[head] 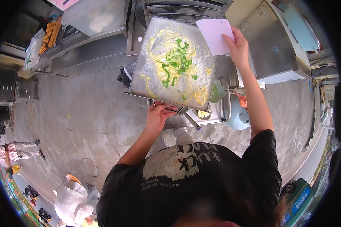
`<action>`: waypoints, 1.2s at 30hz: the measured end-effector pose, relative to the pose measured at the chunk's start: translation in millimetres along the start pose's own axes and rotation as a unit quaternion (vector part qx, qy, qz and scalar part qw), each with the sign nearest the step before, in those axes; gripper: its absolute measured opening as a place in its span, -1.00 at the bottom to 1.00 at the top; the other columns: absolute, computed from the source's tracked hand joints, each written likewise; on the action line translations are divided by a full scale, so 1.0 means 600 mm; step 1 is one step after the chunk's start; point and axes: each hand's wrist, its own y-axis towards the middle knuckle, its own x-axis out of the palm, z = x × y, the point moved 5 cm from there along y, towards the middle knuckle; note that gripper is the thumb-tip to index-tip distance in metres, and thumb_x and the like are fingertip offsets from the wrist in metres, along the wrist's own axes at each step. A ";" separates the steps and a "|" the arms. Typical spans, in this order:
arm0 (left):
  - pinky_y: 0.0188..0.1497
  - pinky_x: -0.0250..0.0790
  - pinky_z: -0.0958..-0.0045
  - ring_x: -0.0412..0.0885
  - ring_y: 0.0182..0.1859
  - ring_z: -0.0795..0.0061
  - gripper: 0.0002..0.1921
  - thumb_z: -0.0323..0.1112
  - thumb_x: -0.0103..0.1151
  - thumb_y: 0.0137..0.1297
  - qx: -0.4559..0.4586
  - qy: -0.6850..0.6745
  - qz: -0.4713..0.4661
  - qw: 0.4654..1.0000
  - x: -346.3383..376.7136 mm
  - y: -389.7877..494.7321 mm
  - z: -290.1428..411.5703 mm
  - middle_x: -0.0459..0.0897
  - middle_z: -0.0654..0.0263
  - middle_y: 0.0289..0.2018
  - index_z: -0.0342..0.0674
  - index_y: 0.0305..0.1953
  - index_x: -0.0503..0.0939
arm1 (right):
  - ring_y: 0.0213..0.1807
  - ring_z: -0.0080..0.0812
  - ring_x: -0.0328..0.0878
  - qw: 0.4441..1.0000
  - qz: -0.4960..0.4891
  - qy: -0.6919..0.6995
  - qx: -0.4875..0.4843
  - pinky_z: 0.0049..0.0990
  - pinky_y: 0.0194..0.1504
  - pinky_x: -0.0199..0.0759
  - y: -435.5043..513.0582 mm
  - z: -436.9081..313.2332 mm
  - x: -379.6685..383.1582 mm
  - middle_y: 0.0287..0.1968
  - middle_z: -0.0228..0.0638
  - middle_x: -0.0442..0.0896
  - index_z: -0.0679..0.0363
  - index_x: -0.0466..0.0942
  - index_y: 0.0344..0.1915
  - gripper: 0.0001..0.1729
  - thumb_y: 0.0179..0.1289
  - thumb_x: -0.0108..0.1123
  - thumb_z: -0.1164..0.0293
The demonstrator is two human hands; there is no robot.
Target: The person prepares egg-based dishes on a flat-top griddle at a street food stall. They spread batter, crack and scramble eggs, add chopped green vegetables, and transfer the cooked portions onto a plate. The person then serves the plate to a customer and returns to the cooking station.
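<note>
My left hand grips the wire handle at the near edge of a flat metal steaming tray. The tray is held up in front of me, slightly turned. Across it lies a thin, bubbly pale layer with yellow egg and chopped green leaves gathered around the middle. In my right hand is a lilac plastic scraper, pinched by its right side. The scraper overlaps the tray's upper right corner in view; whether it touches the tray, I cannot tell.
Beyond the tray stands a steel drawer steamer. A green bowl of chopped greens, a pan handle and a steel worktop show below. Fried dough sticks lie far left; a steel cabinet stands right. Two people are behind at left.
</note>
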 end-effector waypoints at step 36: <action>-0.10 0.49 0.36 0.58 -0.19 0.33 -0.82 -0.32 -0.12 0.38 0.001 0.095 0.096 0.991 -0.152 -0.019 -0.079 0.45 0.23 -0.29 -0.33 -0.22 0.27 | -0.16 -0.15 0.57 0.924 -0.290 -0.249 -0.009 -0.33 -0.09 0.42 0.077 0.271 0.438 -0.21 -0.11 0.63 -0.02 0.54 -0.04 -0.58 0.02 0.22 0.27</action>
